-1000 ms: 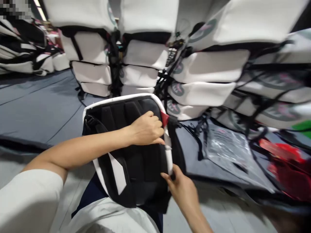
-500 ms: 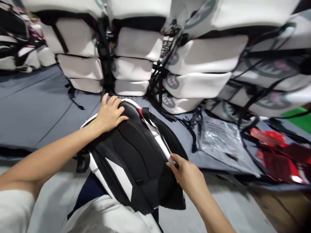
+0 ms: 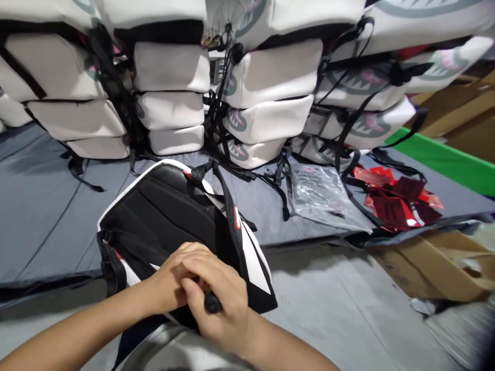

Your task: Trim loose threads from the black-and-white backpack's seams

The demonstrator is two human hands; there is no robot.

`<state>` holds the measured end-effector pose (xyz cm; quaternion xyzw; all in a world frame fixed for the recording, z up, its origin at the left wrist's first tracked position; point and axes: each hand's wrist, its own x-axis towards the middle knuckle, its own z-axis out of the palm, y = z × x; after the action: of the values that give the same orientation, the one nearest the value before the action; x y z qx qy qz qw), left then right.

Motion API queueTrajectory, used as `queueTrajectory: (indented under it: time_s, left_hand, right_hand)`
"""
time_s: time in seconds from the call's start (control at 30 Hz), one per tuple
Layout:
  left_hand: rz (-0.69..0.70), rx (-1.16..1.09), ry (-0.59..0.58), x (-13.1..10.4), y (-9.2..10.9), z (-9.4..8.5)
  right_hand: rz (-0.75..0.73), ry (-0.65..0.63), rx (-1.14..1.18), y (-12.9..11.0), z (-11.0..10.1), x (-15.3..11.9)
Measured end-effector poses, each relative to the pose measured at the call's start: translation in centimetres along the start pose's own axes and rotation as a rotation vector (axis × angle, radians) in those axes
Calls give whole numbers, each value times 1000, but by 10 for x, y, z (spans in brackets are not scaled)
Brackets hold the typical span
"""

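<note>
Bag: the black padded backpack with white trim (image 3: 170,226) lies back side up at the near edge of the grey mat (image 3: 50,206), its low end on the person's lap.
Left hand: the left hand (image 3: 174,281) is curled on the low end of the bag, fingers bent in close.
Right hand: the right hand (image 3: 220,299) lies over the left one – fingers closed on a small black strap piece (image 3: 212,303).
How to do it well: I think both hands should stay close and pinch the small piece firmly – the bag kept flat.
Around: white bags (image 3: 266,77) piled along the far edge; red tags (image 3: 394,201) near the right edge.
</note>
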<state>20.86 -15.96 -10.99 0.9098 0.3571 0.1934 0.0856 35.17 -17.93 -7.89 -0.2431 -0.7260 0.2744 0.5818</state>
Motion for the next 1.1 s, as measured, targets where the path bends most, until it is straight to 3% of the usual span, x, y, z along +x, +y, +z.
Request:
queueTrajectory:
  time_s: [0.17,0.23,0.37,0.53,0.7,0.9,1.1]
  left_hand:
    - [-56,-172,223,-17,-14,-18]
    - [-58,-67,221,-11,-24,-27]
    - [-176,250,302,24,-49,-37]
    - [-280,470,124,65,-70,-35]
    - [-249,423,21,70,-67,-32]
    - [-256,351,174,61,-55,-15]
    - [-200,412,251,56,-56,-1]
  right_hand:
    - [170,-65,-30,27,-4,5]
    - [241,-38,-117,41,-18,7]
    - [386,148,-199,70,-45,9]
    - [454,351,-35,86,-49,22]
    - [463,336,-193,94,-37,32]
    - [406,315,-342,111,-27,30]
    - [382,273,-358,114,-29,31]
